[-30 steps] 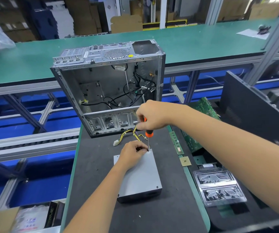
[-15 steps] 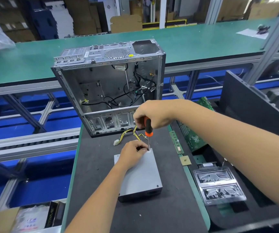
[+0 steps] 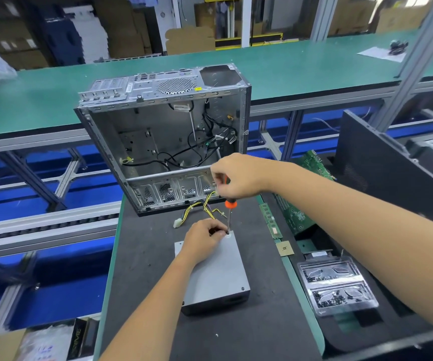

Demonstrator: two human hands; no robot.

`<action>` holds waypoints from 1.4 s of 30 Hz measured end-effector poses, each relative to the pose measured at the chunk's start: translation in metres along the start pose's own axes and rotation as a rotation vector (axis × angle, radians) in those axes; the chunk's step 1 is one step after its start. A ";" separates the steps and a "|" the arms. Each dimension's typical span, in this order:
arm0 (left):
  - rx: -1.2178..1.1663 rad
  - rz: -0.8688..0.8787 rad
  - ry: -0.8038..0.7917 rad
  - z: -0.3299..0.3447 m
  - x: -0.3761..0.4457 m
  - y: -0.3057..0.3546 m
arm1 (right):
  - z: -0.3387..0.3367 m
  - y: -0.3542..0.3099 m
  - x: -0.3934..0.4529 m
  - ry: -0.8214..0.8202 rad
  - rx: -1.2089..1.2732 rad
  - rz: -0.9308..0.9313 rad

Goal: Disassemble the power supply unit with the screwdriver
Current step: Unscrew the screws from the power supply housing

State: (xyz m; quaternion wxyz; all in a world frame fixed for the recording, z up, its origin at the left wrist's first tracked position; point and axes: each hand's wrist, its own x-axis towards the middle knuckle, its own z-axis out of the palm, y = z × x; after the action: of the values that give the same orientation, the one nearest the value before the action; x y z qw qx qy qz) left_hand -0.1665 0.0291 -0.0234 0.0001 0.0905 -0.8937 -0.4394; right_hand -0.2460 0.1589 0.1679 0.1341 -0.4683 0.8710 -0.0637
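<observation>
A grey metal power supply unit (image 3: pixel 218 277) lies flat on the dark mat, its yellow and black cable bundle (image 3: pixel 205 207) trailing toward the case. My right hand (image 3: pixel 239 178) grips the handle of an orange and black screwdriver (image 3: pixel 229 209) that stands nearly upright, its tip at the unit's far right corner. My left hand (image 3: pixel 205 241) rests on the far end of the unit, fingers curled right beside the tip; whether they pinch the shaft or a screw is unclear.
An emptied computer case (image 3: pixel 163 142) stands open just behind the unit. To the right lie a RAM stick (image 3: pixel 270 221), a green circuit board (image 3: pixel 298 199), a CPU chip (image 3: pixel 285 248) and a clear plastic tray of screws (image 3: pixel 335 285). A dark side panel (image 3: pixel 382 168) leans at far right.
My right hand has turned slightly on the screwdriver handle. The left hand and the unit stay where they were.
</observation>
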 end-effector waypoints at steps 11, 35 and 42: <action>-0.001 0.008 0.003 0.001 0.000 -0.002 | 0.002 -0.006 0.000 -0.011 -0.276 -0.009; 0.035 0.008 0.012 0.001 0.001 -0.001 | -0.003 0.005 -0.003 -0.069 0.016 -0.028; 0.040 0.010 0.015 0.002 0.001 -0.001 | 0.003 0.000 -0.004 -0.037 -0.399 0.032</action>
State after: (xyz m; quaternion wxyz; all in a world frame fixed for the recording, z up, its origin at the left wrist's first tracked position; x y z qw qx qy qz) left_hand -0.1671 0.0293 -0.0256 0.0071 0.0895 -0.9027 -0.4208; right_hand -0.2427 0.1624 0.1659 0.0557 -0.4728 0.8711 0.1210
